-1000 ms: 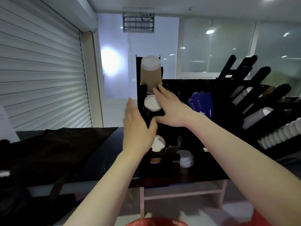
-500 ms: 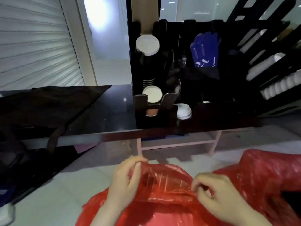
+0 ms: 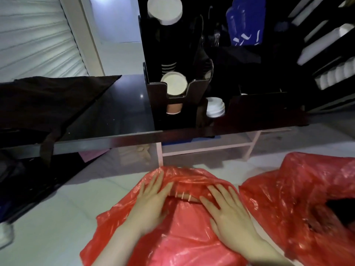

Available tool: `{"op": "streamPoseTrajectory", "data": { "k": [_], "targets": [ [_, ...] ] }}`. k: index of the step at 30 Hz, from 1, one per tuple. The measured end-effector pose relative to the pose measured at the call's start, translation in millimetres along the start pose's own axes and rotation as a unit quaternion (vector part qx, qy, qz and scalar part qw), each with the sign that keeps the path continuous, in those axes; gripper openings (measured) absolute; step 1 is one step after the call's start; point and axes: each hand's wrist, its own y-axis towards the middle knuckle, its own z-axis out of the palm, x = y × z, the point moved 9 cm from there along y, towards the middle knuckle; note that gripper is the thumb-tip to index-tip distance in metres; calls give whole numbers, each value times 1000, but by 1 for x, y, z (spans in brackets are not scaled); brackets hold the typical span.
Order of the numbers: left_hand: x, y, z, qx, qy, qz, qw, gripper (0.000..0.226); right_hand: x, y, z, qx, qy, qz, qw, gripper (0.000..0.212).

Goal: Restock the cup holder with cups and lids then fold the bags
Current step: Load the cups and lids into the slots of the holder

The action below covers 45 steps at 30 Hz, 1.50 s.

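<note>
Pressing flat on the red bag [image 3: 182, 242] at 6 o'clock on the floor [image 3: 57, 217], the left hand [image 3: 151, 204] and right hand [image 3: 228, 212] lie side by side, fingers [image 3: 158, 181] straight and spread, gripping nothing. The film looks thin, light and slippery, likely to spring back; pinching an edge or corner should suit folding. A second red bag [image 3: 299, 189] lies at 4 o'clock, the cup holder [image 3: 157, 96] at 12
</note>
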Motion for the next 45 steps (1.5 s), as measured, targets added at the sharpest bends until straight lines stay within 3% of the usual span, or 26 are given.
{"op": "streamPoseTrajectory", "data": {
  "k": [2,5,9,12,16,18,21,24,26,27,30,33,36,38,40,43,45],
  "targets": [
    [7,8,11,33,-23,-26,999,99,-5,6,11,34,4,34,999,83],
    [14,22,17,43,-84,-37,995,106,-14,18,37,89,68,57,992,97],
    [14,40,5,-7,-220,-20,975,102,-29,44,38,40,89,76,992,97],
    [21,45,4,-9,-250,-45,967,99,-41,62,32,17,99,81,992,92],
    [33,41,13,-9,-298,-90,950,85,-39,73,45,83,109,44,990,101],
    [32,37,14,6,-370,-96,924,77,-32,72,55,130,120,28,984,109],
    [36,25,21,73,-493,-139,856,75,-27,66,64,161,146,18,976,120],
    [44,1,37,143,-609,-200,754,69,-23,57,61,149,176,1,973,109],
    [49,-15,48,154,-625,-239,727,58,-18,50,59,143,186,-28,972,99],
    [53,-21,53,145,-607,-263,736,54,-16,47,58,141,195,-36,970,96],
    [65,-26,50,63,-512,-291,806,32,-16,41,55,134,219,-25,966,93],
    [73,-34,29,-58,-409,-283,866,30,-18,34,58,147,257,4,955,92],
    [67,-54,-6,-200,-307,-233,901,36,-20,23,61,150,312,35,938,93],
    [50,-64,-25,-257,-246,-178,917,18,-17,17,61,144,325,41,934,88],
    [37,-66,-25,-226,-258,-171,924,4,-13,12,59,131,337,45,931,85],
    [34,-68,-4,-152,-347,-211,901,7,-7,7,54,108,339,33,934,84],
    [35,-73,2,-145,-391,-227,880,12,-4,5,50,88,309,11,947,89]
  ]
}}
